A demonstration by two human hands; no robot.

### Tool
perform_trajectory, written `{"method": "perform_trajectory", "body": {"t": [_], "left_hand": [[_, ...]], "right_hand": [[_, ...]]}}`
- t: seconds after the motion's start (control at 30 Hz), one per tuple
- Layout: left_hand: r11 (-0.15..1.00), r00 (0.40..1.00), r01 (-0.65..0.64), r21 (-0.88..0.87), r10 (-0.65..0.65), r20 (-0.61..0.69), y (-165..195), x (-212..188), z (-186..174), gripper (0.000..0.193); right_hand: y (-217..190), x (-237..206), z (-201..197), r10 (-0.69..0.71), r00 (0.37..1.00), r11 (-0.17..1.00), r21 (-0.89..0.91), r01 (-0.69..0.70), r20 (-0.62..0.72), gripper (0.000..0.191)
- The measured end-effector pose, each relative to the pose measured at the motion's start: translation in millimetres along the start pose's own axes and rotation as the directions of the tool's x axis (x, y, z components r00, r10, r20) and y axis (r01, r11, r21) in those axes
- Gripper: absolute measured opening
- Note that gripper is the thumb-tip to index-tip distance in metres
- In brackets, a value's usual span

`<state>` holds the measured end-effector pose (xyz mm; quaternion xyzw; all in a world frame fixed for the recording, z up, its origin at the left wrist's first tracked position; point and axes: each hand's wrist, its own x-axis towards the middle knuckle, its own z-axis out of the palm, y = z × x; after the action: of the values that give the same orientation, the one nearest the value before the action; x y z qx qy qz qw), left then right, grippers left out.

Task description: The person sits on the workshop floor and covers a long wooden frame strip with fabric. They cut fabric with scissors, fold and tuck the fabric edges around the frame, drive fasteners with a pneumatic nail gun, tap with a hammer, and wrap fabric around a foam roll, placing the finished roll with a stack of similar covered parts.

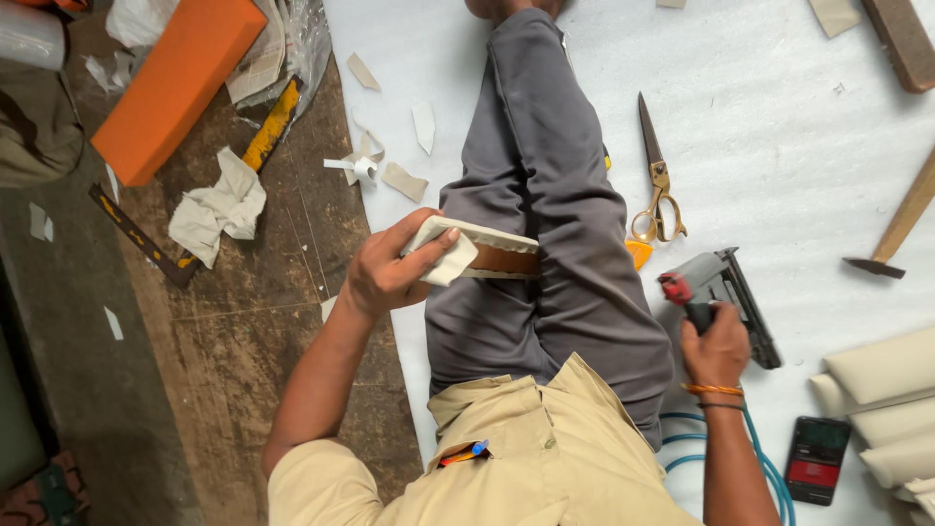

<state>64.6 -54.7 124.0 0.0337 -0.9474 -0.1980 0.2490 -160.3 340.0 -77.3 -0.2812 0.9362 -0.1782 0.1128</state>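
Head camera looks straight down on a narrow wooden strip partly wrapped in cream-coloured fabric, lying across the person's grey-trousered thigh, which seems to serve as a rest for it. Left hand grips the wrapped end, thumb over the top and fingers beneath, apparently pulling the cloth tight around the wood; the brown bare part of the strip shows toward the leg.

Right hand is closed around the handle of a grey pneumatic staple gun with a red rear cap, which rests on the white foam sheet beside the leg, its teal air hose trailing back past the wrist.

Just beyond the gun lie brass-handled scissors, within easy reach. Further right sit a wooden-handled hammer, rolled cream fabric pieces and a dark phone. Left of the leg, on the brown worn floor, lie fabric offcuts and an orange foam block.
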Motion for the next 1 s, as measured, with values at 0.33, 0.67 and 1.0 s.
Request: {"method": "perform_trajectory", "body": {"t": [0.33, 0.67, 1.0], "left_hand": [[1.0, 1.0, 0.013, 0.021, -0.013, -0.006, 6.8, -4.6, 4.4, 0.042], [0.999, 0.999, 0.007, 0.054, -0.004, -0.053, 10.5, -8.8, 10.7, 0.031], [0.999, 0.995, -0.025, 0.03, 0.028, -0.1, 5.4, -9.3, 16.1, 0.023]], "right_hand": [[-102.9, 40.2, -118.6, -0.444, 0.895, 0.673, 0.648, 0.356, -0.03, 0.055], [-211.7, 25.3, -105.7, -0.697, 0.716, 0.415, 0.788, 0.455, -0.046, 0.04], [-222.9, 24.2, -103.9, -0.71, 0.694, 0.393, 0.75, 0.532, -0.12, 0.043]]}}
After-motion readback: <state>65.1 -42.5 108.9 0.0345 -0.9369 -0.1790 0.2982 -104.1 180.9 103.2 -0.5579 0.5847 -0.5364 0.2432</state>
